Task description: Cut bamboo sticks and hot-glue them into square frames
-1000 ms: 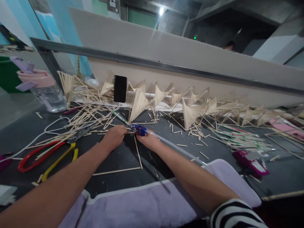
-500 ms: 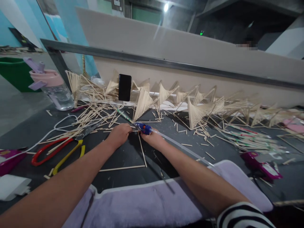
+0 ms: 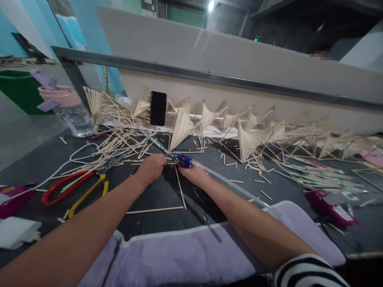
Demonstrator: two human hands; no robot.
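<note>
My right hand (image 3: 193,171) is wrapped round a blue hot glue gun (image 3: 182,160), with a long clear glue stick (image 3: 233,181) trailing from its back toward my forearm. The gun's nozzle points left. My left hand (image 3: 152,169) is closed in a pinch beside the nozzle, on the end of a thin wooden stick (image 3: 170,163); its fingertips are partly hidden. Below the hands, one stick (image 3: 180,185) runs down to a corner with another stick (image 3: 155,210) lying flat on the dark table. A twisted stick fan (image 3: 181,129) stands just behind the gun.
Loose sticks (image 3: 112,149) and red-and-yellow-handled scissors (image 3: 74,193) lie left, near a water bottle (image 3: 70,111). A phone (image 3: 158,108) stands at the back. Several stick fans (image 3: 247,143) line the board. A magenta device (image 3: 330,207) lies right; a lilac cloth (image 3: 185,255) covers the front edge.
The view has shifted very slightly. Both hands and the glue gun stay in nearly the same place over the sticks.
</note>
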